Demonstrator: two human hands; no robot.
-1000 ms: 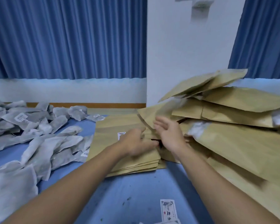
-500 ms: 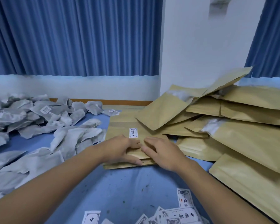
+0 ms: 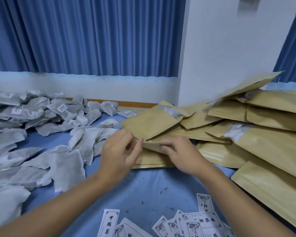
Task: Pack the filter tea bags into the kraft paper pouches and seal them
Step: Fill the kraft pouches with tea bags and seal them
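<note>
A flat stack of empty kraft paper pouches (image 3: 150,159) lies on the blue table at the centre. My left hand (image 3: 120,151) and my right hand (image 3: 179,151) both pinch the top pouch (image 3: 152,145) of that stack at its near end, and its edge is lifted a little. Several grey-white filter tea bags (image 3: 46,134) are spread over the left half of the table. A pile of filled kraft pouches (image 3: 256,134) lies on the right, some showing white windows.
Printed white labels (image 3: 200,221) lie scattered at the table's front edge. The blue table cover (image 3: 143,189) shows small dark crumbs. A white pillar (image 3: 229,48) and blue curtains (image 3: 92,35) stand behind the table.
Both hands drew back from the filled pile to the flat stack, pressed on it, and now pinch and lift the top pouch. The camera has tilted down and left.
</note>
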